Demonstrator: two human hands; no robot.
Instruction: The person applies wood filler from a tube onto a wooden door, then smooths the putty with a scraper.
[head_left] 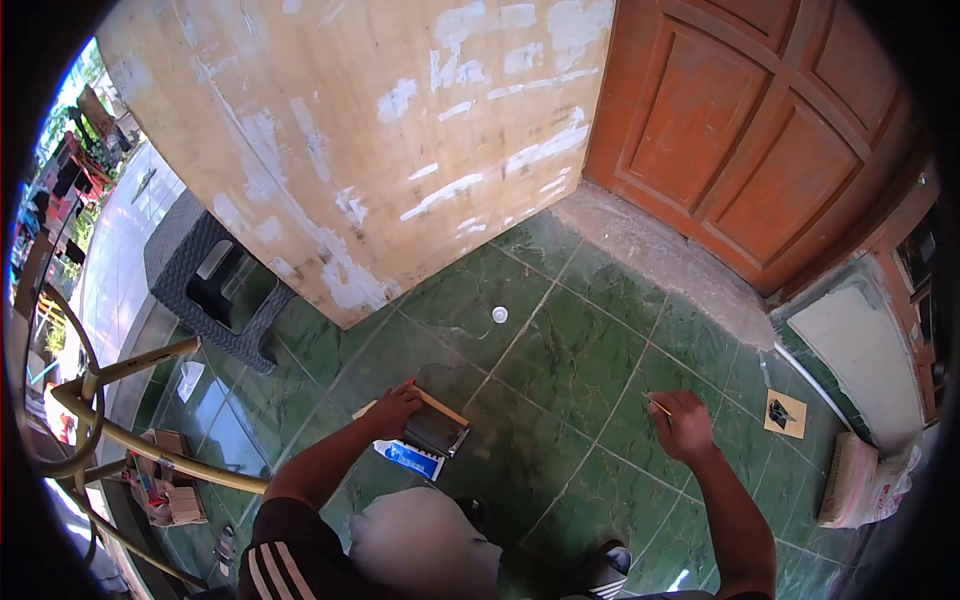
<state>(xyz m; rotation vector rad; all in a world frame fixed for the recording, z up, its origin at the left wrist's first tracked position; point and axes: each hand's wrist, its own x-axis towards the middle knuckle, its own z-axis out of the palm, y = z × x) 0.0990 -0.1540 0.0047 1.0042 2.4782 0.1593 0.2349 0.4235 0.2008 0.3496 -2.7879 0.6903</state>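
Dark panel (pixel 437 430), pale wood strip along its far edge: flat on the floor (pixel 560 360), at 7 o'clock from picture centre. Surface material hard to make out.

1. Wall (pixel 380 130), cream, white patches; upper part cut off by the lens rim.
2. Door (pixel 760 130), brown wood, panelled, at 1 o'clock; top and right side cut off.
3. Floor, green marbled tiles with pale joints.
4. Stool (pixel 215 290), dark woven plastic, at 9 o'clock against the wall corner; slot in its seat.
5. Sack (pixel 860 480), pale, at 4 o'clock; print on it too small to read.
6. Box (pixel 165 495), open cardboard, at 8 o'clock; holds small mixed items, none identifiable. Partly crossed by yellow bent tubes (pixel 130 430).
7. Left hand (pixel 395 408): rests on the panel's far-left corner, fingers bent over the edge; whether it clamps or only presses cannot be told. A red tip shows just beyond the fingers.
8. Right hand (pixel 685 425): at 4 o'clock, well apart from the panel, closed on a thin stick (pixel 655 404) that points to 10 o'clock.
9. Packet (pixel 410 458), blue and white, touching the panel's near-left edge; lettering unreadable.
10. Card (pixel 785 413), tan square, just right of the right hand; small dark object on it, unclear.
11. Disc (pixel 499 315), white, alone on a tile at 12 o'clock from the panel.
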